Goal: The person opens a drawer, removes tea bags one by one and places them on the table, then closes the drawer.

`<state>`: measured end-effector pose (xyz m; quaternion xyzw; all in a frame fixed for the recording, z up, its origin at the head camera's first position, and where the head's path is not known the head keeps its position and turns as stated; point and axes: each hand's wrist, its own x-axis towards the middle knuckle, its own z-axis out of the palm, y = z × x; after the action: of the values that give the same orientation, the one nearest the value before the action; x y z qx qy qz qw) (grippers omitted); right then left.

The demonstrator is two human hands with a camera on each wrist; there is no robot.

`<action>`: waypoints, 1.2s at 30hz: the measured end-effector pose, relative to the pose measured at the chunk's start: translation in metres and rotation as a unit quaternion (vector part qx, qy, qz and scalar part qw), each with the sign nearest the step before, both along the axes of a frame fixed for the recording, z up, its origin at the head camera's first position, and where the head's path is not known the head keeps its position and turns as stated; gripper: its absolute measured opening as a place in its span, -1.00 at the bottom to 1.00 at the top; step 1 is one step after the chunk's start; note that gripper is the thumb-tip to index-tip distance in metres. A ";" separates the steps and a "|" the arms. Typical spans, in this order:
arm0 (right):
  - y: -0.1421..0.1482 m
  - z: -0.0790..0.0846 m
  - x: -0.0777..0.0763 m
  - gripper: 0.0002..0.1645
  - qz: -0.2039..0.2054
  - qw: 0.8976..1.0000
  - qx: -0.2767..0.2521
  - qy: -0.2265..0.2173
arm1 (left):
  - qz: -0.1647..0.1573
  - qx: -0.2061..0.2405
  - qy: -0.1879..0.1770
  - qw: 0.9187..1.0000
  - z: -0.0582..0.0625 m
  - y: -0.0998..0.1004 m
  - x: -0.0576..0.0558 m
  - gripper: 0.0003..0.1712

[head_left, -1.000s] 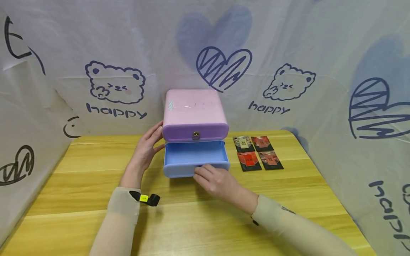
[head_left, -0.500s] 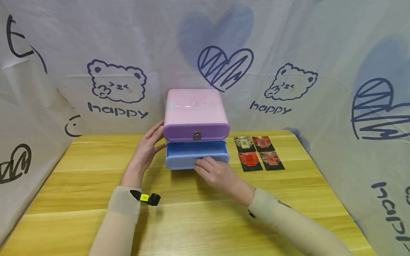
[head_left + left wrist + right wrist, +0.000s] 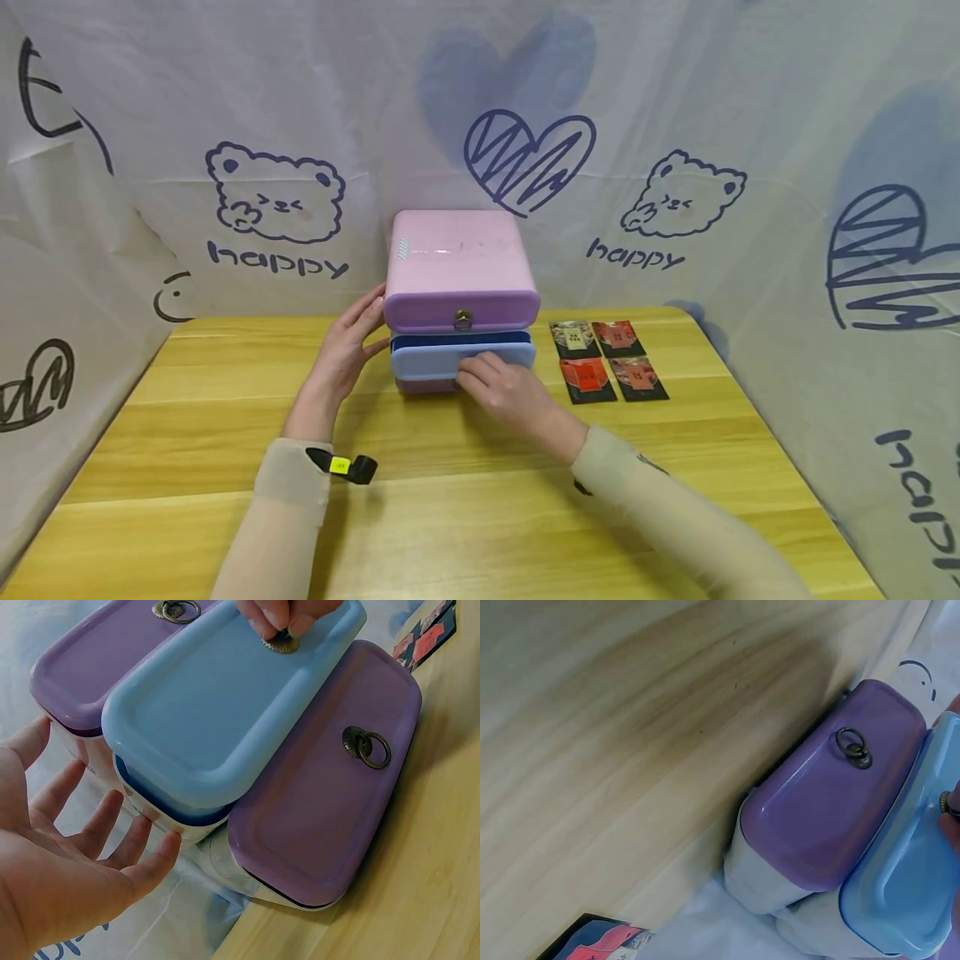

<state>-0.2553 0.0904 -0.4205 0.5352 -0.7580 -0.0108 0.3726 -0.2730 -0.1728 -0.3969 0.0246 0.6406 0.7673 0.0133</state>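
Note:
A small three-tier drawer cabinet with a pink top (image 3: 461, 250) stands at the back of the table. Its middle light blue drawer (image 3: 423, 363) sticks out a little, with a thin dark gap behind its front. My right hand (image 3: 510, 396) pinches that drawer's brass pull (image 3: 280, 643) between thumb and fingers. Against the cabinet's left side, my left hand (image 3: 339, 367) rests its spread fingertips. The purple top drawer (image 3: 112, 656) and the purple bottom drawer (image 3: 330, 776) are closed, each with a brass ring pull.
Several flat black-and-red packets (image 3: 606, 362) lie in two rows on the wooden table (image 3: 465, 517), right of the cabinet. A white printed cloth (image 3: 285, 83) hangs behind and along both sides.
The blue drawer has slid back into the cabinet most of the way, pushed by my right hand, which moved away from me. The left hand has stayed at the cabinet's side.

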 end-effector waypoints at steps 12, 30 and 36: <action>-0.006 -0.001 -0.015 -0.76 0.003 1.000 -0.010 0.020 | -0.005 0.011 0.016 1.000 0.000 0.001 0.001 -0.40; -0.006 -0.006 -0.026 -0.78 0.021 0.999 -0.025 0.030 | -0.009 0.016 0.025 1.000 -0.001 0.001 0.001 -0.42; -0.005 -0.008 -0.025 -0.76 0.020 0.999 -0.011 0.034 | -0.007 0.014 0.022 1.000 -0.001 0.000 0.000 -0.41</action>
<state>-0.2808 0.0851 -0.4286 0.5456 -0.7339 -0.0130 0.4044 -0.2727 -0.1725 -0.3980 0.0464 0.6298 0.7753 0.0043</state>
